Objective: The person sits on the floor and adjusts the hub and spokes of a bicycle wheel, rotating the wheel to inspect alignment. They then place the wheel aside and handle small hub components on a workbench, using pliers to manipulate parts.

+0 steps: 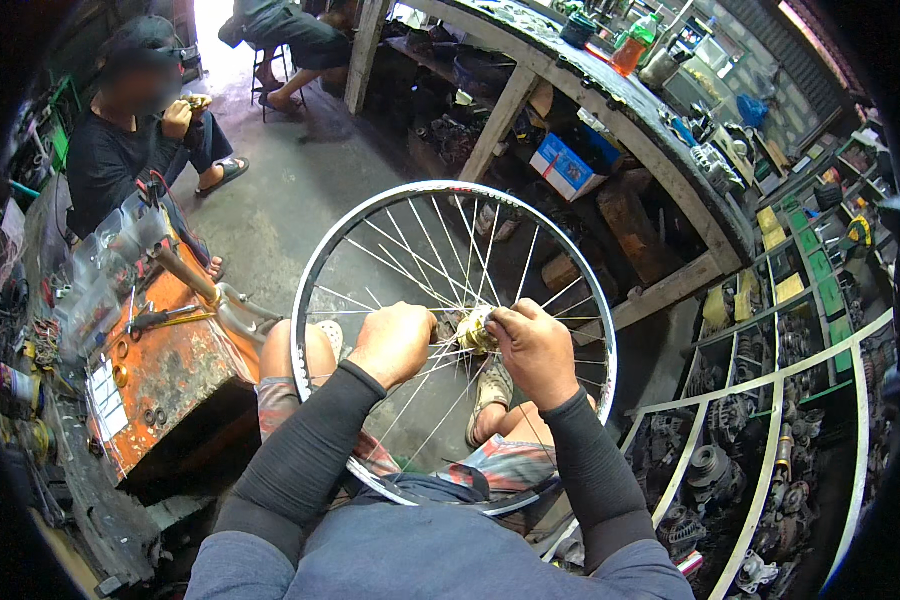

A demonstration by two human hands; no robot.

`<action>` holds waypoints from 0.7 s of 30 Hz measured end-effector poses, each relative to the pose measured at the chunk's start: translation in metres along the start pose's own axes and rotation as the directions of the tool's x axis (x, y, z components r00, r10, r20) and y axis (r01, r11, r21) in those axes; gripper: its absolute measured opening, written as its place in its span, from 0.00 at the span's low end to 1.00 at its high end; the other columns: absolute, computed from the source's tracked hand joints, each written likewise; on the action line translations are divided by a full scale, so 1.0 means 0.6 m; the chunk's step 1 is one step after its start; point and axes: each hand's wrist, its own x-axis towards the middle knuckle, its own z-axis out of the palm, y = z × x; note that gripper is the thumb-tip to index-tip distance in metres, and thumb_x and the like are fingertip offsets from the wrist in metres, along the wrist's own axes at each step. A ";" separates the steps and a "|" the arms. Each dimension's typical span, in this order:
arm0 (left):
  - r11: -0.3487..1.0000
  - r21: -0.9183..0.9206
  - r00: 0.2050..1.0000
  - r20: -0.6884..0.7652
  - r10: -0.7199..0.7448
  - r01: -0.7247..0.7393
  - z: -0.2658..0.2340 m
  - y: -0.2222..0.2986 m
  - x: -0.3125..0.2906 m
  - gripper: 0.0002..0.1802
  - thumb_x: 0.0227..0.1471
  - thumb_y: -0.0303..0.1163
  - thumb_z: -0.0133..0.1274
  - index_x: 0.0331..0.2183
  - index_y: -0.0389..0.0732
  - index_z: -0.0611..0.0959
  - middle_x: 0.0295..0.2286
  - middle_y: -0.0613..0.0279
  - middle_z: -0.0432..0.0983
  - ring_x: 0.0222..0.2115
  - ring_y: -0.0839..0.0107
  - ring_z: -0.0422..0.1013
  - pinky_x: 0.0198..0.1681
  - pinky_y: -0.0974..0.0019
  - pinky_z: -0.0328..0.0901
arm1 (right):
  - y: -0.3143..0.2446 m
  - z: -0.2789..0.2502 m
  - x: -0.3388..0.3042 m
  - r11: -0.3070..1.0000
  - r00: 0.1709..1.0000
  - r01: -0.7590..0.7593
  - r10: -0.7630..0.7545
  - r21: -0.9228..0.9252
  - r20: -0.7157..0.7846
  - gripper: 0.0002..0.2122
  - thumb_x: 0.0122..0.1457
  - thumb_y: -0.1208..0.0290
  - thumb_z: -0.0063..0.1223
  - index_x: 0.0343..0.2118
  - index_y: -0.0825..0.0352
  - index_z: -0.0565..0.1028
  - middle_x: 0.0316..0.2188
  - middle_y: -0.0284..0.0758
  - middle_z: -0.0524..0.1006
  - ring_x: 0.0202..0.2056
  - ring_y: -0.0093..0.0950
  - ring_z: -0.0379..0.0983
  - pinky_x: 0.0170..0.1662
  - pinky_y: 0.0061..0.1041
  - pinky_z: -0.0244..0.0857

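A silver spoked wheel rim (370, 208) stands on edge on my lap, with thin metal spokes (420, 262) running to a brass-coloured hub (474, 330) at its centre. My left hand (394, 342) is closed around the spokes just left of the hub. My right hand (536, 350) grips the hub from the right, its fingers pinched at the spoke ends. Both forearms wear black sleeves. My knees and a sandalled foot (492, 392) show through the wheel.
A rusty orange metal box (170, 380) with tools on top sits at my left. A seated person in black (130, 140) is at the far left. A wooden workbench (610, 110) runs across the back. White shelves of engine parts (770, 440) fill the right.
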 end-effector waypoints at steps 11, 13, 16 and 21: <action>0.995 0.094 1.000 0.002 -0.021 0.021 -0.007 -0.002 -0.012 0.07 0.53 0.32 0.63 0.33 0.43 0.92 0.31 0.45 0.88 0.36 0.47 0.86 0.42 0.47 0.79 | 0.006 0.038 -0.018 0.997 0.992 0.079 -0.080 -0.017 -0.097 0.12 0.58 0.73 0.69 0.46 0.62 0.85 0.46 0.39 0.79 0.50 0.43 0.77 0.54 0.42 0.71; 0.995 0.094 0.998 0.052 -0.021 0.016 -0.004 -0.007 -0.016 0.12 0.54 0.39 0.69 0.38 0.45 0.94 0.34 0.49 0.89 0.39 0.49 0.86 0.43 0.48 0.78 | 0.019 0.049 -0.026 0.993 0.990 0.082 -0.072 0.081 -0.125 0.13 0.57 0.76 0.69 0.46 0.63 0.86 0.50 0.40 0.81 0.53 0.45 0.77 0.58 0.42 0.71; 0.993 0.114 0.989 -0.149 0.016 0.001 -0.006 0.007 -0.039 0.12 0.55 0.41 0.68 0.36 0.45 0.93 0.33 0.50 0.88 0.37 0.49 0.85 0.42 0.47 0.78 | 0.029 0.059 -0.027 0.984 0.970 0.120 -0.088 0.132 -0.227 0.12 0.58 0.77 0.68 0.45 0.64 0.86 0.49 0.41 0.83 0.53 0.45 0.78 0.58 0.43 0.72; 0.970 0.239 0.986 0.146 -0.076 0.039 -0.047 0.022 -0.050 0.16 0.68 0.42 0.58 0.43 0.39 0.90 0.33 0.50 0.87 0.33 0.54 0.85 0.38 0.52 0.78 | 0.047 0.066 -0.035 0.924 0.988 0.074 -0.016 0.374 -0.157 0.12 0.58 0.78 0.68 0.46 0.66 0.85 0.47 0.41 0.83 0.50 0.45 0.79 0.54 0.41 0.73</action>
